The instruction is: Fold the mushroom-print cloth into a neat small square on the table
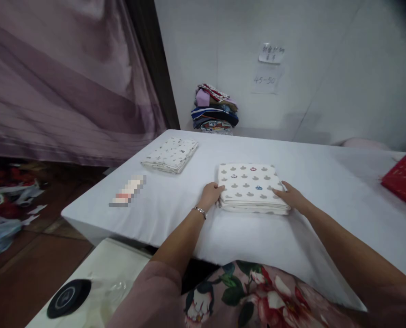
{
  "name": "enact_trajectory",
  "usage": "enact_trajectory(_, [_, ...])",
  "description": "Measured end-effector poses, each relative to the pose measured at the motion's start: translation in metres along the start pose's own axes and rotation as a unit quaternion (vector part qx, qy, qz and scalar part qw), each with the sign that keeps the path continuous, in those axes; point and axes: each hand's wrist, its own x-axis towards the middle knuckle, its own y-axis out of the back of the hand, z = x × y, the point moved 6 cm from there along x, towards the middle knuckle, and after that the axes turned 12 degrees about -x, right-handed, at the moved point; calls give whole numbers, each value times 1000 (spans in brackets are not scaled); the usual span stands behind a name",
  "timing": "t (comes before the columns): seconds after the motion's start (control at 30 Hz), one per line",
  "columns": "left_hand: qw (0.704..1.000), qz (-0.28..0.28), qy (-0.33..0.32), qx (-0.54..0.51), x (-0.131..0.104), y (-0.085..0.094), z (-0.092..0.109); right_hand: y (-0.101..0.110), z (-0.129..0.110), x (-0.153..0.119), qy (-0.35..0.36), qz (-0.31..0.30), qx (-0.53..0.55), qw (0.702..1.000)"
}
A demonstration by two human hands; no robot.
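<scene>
A folded white cloth (247,184) with grey duck-like prints and a few coloured ones lies flat on the white-covered table (175,205). My left hand (211,195) grips its left edge, thumb towards the top and fingers out of sight beside or under the layers. At the right edge my right hand (291,197) holds the same cloth, its thumb on the printed top. A second folded white cloth (172,154) with small dark prints rests farther back on the left, apart from both hands.
A blurred-out rectangular item (128,191) lies near the table's left edge. Folded textiles (215,109) are piled against the wall. Something red (404,175) sits at the far right. A white stand (121,264) with a round black object (69,298) is at lower left. A curtain (69,82) hangs left.
</scene>
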Motion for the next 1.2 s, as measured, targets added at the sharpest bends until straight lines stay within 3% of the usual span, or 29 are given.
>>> enact_trajectory(0.07, [997, 18, -28, 71, -3, 6, 12, 1, -1, -1, -1, -7, -36, 999])
enact_trajectory(0.17, [977, 60, -132, 157, -9, 9, 49, 9, -15, -2, 27, 13, -98, 995])
enact_trajectory(0.23, [958, 58, -212, 185, -14, -1, 74, 20, -36, -3, 85, 70, -123, 986])
enact_trajectory(0.3, [942, 27, -256, 216, -15, -19, 86, 26, -64, -6, 164, 134, -133, 968])
enact_trajectory(0.37, [933, -12, -253, 255, -12, -38, 83, 23, -88, -7, 233, 168, -151, 946])
enact_trajectory(0.43, [932, -44, -222, 283, -6, -51, 68, 10, -100, -3, 260, 156, -184, 935])
enact_trajectory(0.53, [932, -66, -193, 298, 0, -58, 48, -15, -96, 8, 234, 95, -233, 939])
enact_trajectory(0.63, [931, -74, -188, 303, 1, -56, 43, -29, -86, 14, 214, 68, -252, 941])
enact_trajectory(0.83, [940, -108, -123, 299, 16, -52, 65, -28, -85, 11, 218, 71, -255, 939])
enact_trajectory(0.97, [930, -52, -204, 301, 36, -57, 89, -15, -102, 15, 226, 91, -252, 937])
enact_trajectory(1.07, [922, -65, -213, 316, 47, -71, 79, -8, -117, 26, 259, 105, -241, 929])
enact_trajectory(1.2, [922, -70, -211, 317, 53, -81, 59, -20, -118, 46, 278, 82, -244, 925])
